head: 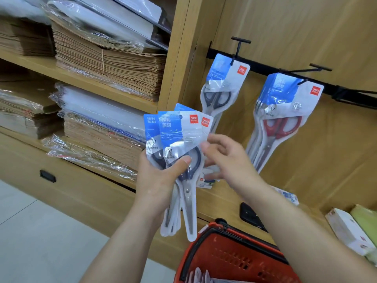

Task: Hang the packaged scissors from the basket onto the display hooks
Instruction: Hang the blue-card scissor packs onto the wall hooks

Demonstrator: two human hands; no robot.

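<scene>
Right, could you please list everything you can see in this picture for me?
Held scissors packs: at least three, blue-handled, fanned in the left hand.
Left-hook packs: several, dark-handled, hanging on the left hook.
Right-hook packs: several, red-handled, hanging on the right hook.
Hooks: two, black, on a black rail.
Basket: one, red, bottom edge, white packs inside.
Phone: one, black, on the ledge behind the basket.
Paper stacks: several, brown, wrapped, shelves at left.
Box: one, white, lower right.
Left hand: grips the fan.
Right hand: at the fan's right edge, grip unclear.
</scene>
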